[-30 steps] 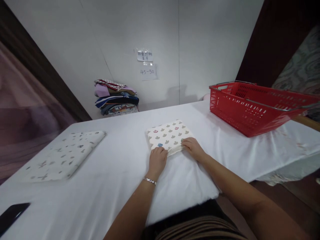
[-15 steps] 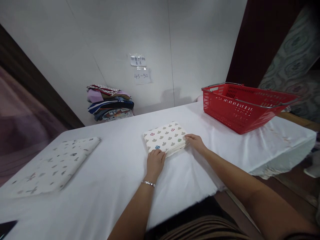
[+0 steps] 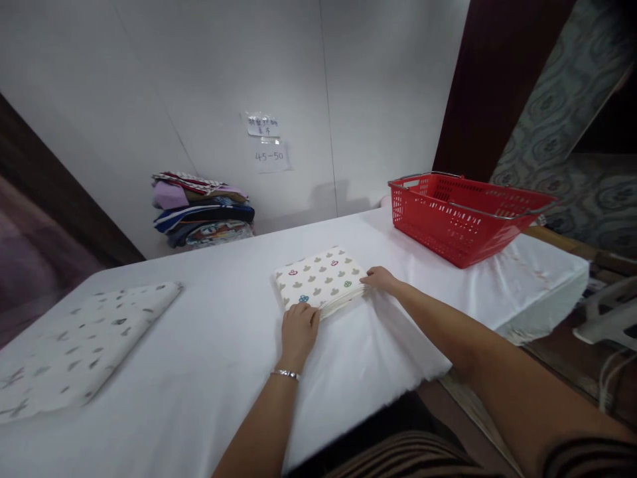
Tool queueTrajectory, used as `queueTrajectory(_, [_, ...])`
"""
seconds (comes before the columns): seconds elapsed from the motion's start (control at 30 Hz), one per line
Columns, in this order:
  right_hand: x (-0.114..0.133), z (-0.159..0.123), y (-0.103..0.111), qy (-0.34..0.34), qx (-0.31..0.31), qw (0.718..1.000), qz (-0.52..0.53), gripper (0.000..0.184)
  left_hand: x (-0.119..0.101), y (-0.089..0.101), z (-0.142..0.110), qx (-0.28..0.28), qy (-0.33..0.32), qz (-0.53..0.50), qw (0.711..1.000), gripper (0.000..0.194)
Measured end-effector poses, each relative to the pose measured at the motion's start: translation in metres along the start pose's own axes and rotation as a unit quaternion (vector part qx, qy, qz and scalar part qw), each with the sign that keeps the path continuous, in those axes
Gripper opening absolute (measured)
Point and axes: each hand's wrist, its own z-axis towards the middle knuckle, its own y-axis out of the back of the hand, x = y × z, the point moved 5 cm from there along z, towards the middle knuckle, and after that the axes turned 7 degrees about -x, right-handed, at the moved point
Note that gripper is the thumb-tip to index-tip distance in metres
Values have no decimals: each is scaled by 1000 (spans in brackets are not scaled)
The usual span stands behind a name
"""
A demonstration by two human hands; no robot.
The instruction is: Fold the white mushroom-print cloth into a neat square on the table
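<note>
A folded cream cloth (image 3: 319, 279) printed with small grey, red and blue shapes lies on the white-covered table (image 3: 239, 372), near its front edge. My left hand (image 3: 297, 330), a bracelet on its wrist, has its fingers curled against the near left corner of the cloth. My right hand (image 3: 381, 278) grips the cloth's right edge with closed fingers.
A second folded patterned cloth (image 3: 74, 345) lies at the left. A pile of folded clothes (image 3: 202, 211) sits against the back wall. A red plastic basket (image 3: 460, 216) stands at the right end of the table. Paper notes (image 3: 269, 143) are stuck on the wall.
The view has swung to the right. My right hand has slid from the cloth's near edge to its right side. The left hand stays at the near left corner.
</note>
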Motion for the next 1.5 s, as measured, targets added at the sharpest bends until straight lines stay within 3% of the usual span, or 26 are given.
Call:
queueTrajectory(0.17, [7,-4,5,-43,41,998,-36,28,6,4,0,-22,42,-7,999,29])
queueTrajectory(0.37, [11,-5,2,-103,100,989,-33,28,26,11,-1,-67,143,-20,987,32])
queueTrajectory(0.53, [5,-1,-2,-138,132,982,-6,34,44,11,-6,-47,282,-67,956,26])
queueTrajectory(0.67, [1,1,-6,-125,141,978,94,31,54,5,-10,-25,353,-103,930,20])
queueTrajectory(0.83, [-7,8,3,-136,91,972,170,36,45,-6,-15,12,346,-136,928,19])
queueTrajectory(1.03, [-18,19,10,-153,48,977,141,43,27,-14,-16,64,301,-137,942,15])
queueTrajectory(1.17, [-22,23,9,-78,30,996,29,38,27,-12,-14,32,281,-175,943,12])
queueTrajectory(1.27, [-16,19,16,53,-52,995,-60,34,21,-8,-12,7,234,-220,947,6])
queueTrajectory(1.37, [7,-1,22,234,-135,962,-43,25,13,-5,-11,7,199,-252,947,9])
queueTrajectory(1.5, [51,-42,18,419,-130,899,12,19,6,-2,-11,17,181,-233,955,6])
